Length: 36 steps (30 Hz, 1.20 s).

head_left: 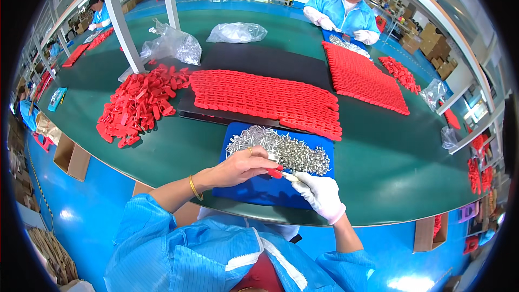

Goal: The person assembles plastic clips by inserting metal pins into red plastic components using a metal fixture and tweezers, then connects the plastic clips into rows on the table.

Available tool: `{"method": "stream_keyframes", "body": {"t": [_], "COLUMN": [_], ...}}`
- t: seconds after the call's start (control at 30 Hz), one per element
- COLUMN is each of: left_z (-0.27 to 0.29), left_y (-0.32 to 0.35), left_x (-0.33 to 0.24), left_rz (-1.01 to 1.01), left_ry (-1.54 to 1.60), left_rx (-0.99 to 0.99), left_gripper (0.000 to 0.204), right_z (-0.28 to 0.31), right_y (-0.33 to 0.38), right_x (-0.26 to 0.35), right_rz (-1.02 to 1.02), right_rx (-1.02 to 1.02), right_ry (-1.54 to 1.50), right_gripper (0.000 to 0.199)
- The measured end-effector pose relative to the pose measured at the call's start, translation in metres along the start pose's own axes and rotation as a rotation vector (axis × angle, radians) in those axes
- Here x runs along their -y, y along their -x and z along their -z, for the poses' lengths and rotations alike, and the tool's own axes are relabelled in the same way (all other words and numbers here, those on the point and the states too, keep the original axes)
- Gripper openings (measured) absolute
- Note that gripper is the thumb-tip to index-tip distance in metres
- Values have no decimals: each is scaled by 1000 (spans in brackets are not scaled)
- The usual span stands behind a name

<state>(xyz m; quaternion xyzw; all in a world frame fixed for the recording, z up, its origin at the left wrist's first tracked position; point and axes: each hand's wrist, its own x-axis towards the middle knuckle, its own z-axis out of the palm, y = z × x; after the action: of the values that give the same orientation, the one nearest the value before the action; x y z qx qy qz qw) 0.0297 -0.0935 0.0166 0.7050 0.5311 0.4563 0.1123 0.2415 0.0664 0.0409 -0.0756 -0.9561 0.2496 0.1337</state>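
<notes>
My left hand (246, 167), bare with a ring and a gold bangle at the wrist, is closed on a small red plastic part (275, 172). My right hand (320, 193), in a white glove, pinches close against the right side of that part. A pale, slim tip shows between its fingers and the part; whether it is a glove fingertip or a small held piece I cannot make out. Both hands are over a blue tray (254, 193). Just beyond them in the tray lies a heap of small silver metal pins (292, 151).
A loose pile of red parts (138, 103) lies at left. Rows of red parts (265, 97) cover a black board (270, 62). Clear plastic bags (237, 32) and a white post (120, 19) stand beyond. Across the green table (389, 173), a co-worker (346, 11) works beside another red block.
</notes>
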Motion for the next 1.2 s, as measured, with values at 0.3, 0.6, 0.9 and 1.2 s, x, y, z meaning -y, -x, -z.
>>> {"method": "stream_keyframes", "body": {"t": [0.3, 0.6, 0.9, 1.2], "left_z": [12, 6, 7, 8], "left_y": [-3, 1, 2, 2], "left_x": [-14, -20, -24, -33], "left_rz": [23, 55, 53, 60], "left_ry": [-45, -6, 79, -19], "left_rx": [62, 43, -65, -48], "left_gripper": [42, 37, 36, 38], "right_z": [-7, -7, -7, -11], "right_y": [-1, 0, -2, -1], "right_x": [1, 7, 10, 9], "right_rz": [26, 44, 86, 151], "right_rx": [-55, -67, -96, -185], "right_ry": [29, 51, 80, 69], "right_gripper": [26, 27, 27, 28]}}
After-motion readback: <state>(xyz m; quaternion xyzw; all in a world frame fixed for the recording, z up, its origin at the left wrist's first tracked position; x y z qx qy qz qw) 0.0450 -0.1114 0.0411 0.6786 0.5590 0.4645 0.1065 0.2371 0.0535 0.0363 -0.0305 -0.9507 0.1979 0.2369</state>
